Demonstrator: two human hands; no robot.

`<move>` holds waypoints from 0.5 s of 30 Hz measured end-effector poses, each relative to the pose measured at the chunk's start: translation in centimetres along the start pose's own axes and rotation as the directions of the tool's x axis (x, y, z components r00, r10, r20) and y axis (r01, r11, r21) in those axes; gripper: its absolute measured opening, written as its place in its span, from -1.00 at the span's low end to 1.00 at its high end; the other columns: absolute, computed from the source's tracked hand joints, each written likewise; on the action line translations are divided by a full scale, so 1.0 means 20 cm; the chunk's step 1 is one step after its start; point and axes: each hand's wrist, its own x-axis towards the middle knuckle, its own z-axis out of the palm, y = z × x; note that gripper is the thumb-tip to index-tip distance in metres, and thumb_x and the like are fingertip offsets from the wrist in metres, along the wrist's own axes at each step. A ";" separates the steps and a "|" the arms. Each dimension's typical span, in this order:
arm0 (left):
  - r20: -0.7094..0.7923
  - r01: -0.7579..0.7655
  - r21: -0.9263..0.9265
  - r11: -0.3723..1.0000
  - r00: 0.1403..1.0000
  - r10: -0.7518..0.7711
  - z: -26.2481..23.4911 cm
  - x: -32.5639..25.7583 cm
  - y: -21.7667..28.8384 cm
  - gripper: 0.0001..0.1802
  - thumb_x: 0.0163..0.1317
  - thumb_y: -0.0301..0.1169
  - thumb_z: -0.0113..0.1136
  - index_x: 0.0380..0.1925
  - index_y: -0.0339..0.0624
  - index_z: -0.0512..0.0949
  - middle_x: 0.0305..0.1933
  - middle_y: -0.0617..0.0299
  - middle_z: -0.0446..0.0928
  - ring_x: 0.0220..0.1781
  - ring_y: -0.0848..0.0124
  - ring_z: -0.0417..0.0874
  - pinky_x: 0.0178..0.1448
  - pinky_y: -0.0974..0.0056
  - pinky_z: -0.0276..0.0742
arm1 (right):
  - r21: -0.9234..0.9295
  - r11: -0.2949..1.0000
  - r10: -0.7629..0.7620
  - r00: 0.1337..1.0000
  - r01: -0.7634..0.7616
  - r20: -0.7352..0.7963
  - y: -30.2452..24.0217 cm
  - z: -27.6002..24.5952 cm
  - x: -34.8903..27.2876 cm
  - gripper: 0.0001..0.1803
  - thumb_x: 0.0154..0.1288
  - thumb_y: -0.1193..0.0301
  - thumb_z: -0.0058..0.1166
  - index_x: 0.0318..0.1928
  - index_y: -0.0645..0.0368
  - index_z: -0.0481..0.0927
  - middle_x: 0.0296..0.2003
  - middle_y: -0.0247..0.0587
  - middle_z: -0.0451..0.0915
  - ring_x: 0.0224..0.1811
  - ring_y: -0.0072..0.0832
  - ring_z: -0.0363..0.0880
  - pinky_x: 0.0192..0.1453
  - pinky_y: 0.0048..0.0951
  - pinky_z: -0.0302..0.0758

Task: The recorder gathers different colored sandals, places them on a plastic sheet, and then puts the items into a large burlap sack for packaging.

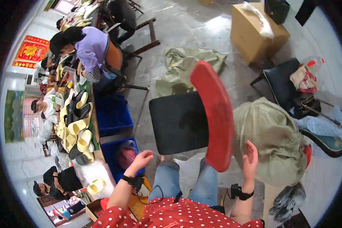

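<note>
Directly ahead of my legs stands a chair with a black square seat (178, 123) and a curved red backrest (216, 117). My left hand (141, 159) is raised left of my knees, near the blue crate, with nothing in it and its fingers loosely extended. On the other side, my right hand (250, 159) points upward with its fingers apart, also holding nothing. It appears in front of a large stuffed olive-green sack (273, 140); whether it touches the sack I cannot tell. Each wrist wears a black strap with a small device.
Along the left runs a workbench piled with yellow and black slippers (78, 121), with blue crates (112, 114) below. A co-worker in purple (93, 47) sits there; others are beyond. Another green sack (171, 76) lies flat ahead. A cardboard box (254, 34) and black chair (285, 81) stand right.
</note>
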 end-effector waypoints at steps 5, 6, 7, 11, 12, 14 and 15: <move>-0.022 -0.061 0.092 0.994 0.998 0.063 -0.40 0.38 0.07 -0.61 0.27 -0.26 0.21 0.04 -0.19 0.55 -0.09 0.11 0.66 -0.01 0.33 0.65 0.09 0.24 0.54 | -0.612 0.775 -0.147 0.987 0.155 0.064 -0.40 0.45 -0.04 -0.16 0.12 0.31 0.33 0.37 0.23 0.23 0.28 0.02 0.34 0.35 -0.09 0.29 0.41 -0.19 0.24; -0.016 -0.078 0.096 0.992 0.997 0.080 -0.48 0.50 0.08 -0.61 0.27 -0.26 0.21 0.04 -0.19 0.55 -0.09 0.11 0.66 -0.01 0.33 0.65 0.09 0.24 0.54 | -0.697 0.705 -0.168 0.986 0.128 0.012 -0.39 0.54 -0.04 -0.13 0.11 0.30 0.33 0.38 0.23 0.21 0.30 0.05 0.31 0.36 -0.03 0.28 0.41 -0.17 0.24; -0.008 -0.140 0.137 0.981 0.990 0.143 -0.55 0.63 0.08 -0.62 0.26 -0.25 0.22 0.02 -0.17 0.55 -0.12 0.11 0.66 -0.05 0.31 0.66 0.06 0.23 0.55 | -0.803 0.582 -0.273 0.961 0.129 -0.044 -0.32 0.62 -0.03 -0.13 0.13 0.31 0.32 0.41 0.20 0.17 0.33 0.07 0.30 0.32 0.00 0.32 0.37 -0.14 0.28; -0.001 -0.334 0.446 0.831 0.928 0.373 -0.81 1.16 0.00 -0.59 0.17 -0.21 0.21 -0.04 -0.20 0.57 -0.06 -0.06 0.62 0.02 0.07 0.61 0.09 0.07 0.52 | -0.830 0.515 -0.356 0.828 -0.213 -0.433 -0.19 0.76 0.05 -0.26 0.23 0.25 0.25 0.36 0.14 0.27 0.13 0.07 0.52 0.12 -0.06 0.53 0.17 -0.18 0.43; 0.066 -0.378 0.481 0.791 0.915 0.397 -0.83 1.24 0.13 -0.57 0.14 -0.20 0.22 -0.05 -0.24 0.56 -0.04 -0.11 0.59 0.09 0.00 0.56 0.16 0.03 0.48 | -0.816 0.495 -0.353 0.790 -0.297 -0.501 -0.23 0.77 0.03 -0.33 0.26 0.22 0.22 0.32 0.13 0.33 0.05 0.05 0.59 0.04 -0.09 0.59 0.11 -0.20 0.47; 0.059 -0.353 0.558 0.751 0.919 0.389 -0.96 1.49 0.14 -0.55 0.14 -0.20 0.23 -0.02 -0.23 0.56 0.01 -0.13 0.56 0.12 -0.01 0.54 0.20 0.03 0.46 | -0.851 0.411 -0.393 0.779 -0.326 -0.488 -0.22 0.82 0.07 -0.45 0.29 0.17 0.19 0.22 0.14 0.46 -0.04 -0.02 0.64 -0.04 -0.12 0.63 0.02 -0.22 0.50; 0.053 -0.346 0.592 0.728 0.918 0.393 -0.98 1.60 0.16 -0.54 0.13 -0.20 0.23 -0.01 -0.23 0.55 0.03 -0.13 0.55 0.13 -0.02 0.53 0.22 0.03 0.45 | -0.834 0.424 -0.365 0.777 -0.353 -0.514 -0.22 0.84 0.08 -0.48 0.30 0.17 0.19 0.18 0.15 0.48 -0.02 -0.03 0.64 -0.03 -0.13 0.63 0.04 -0.23 0.49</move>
